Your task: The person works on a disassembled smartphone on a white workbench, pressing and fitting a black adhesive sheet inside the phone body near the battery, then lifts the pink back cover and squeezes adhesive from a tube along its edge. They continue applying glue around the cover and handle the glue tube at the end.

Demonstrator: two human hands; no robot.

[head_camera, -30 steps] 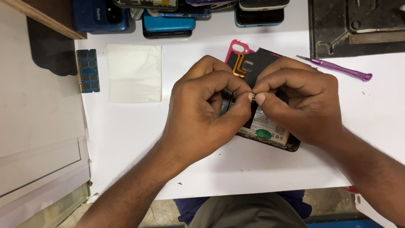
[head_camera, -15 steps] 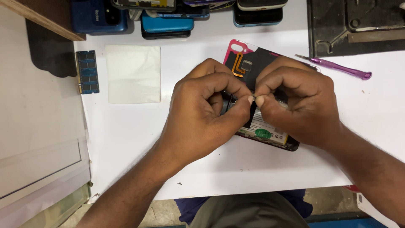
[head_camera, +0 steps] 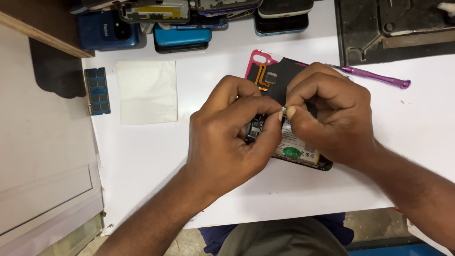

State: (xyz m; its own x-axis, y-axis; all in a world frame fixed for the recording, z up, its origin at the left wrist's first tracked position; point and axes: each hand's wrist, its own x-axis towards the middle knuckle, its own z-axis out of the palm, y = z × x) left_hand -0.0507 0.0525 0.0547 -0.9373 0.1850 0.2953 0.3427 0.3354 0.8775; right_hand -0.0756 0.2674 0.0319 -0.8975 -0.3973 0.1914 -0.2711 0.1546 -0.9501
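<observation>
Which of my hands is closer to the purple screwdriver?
Right. The right hand sits just below-left of the purple screwdriver; the left hand is farther left, beyond the right hand.

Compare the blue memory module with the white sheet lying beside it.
The memory module is blue, narrow and studded with dark chips; the white sheet is plain, wider and nearly square. The module lies at the table edge, the sheet further in. Both lie flat, untouched by either hand.

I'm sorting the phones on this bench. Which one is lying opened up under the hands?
The pink-framed phone under the left hand and right hand, its insides exposed. The other phones sit stacked along the table's far edge, untouched.
</observation>
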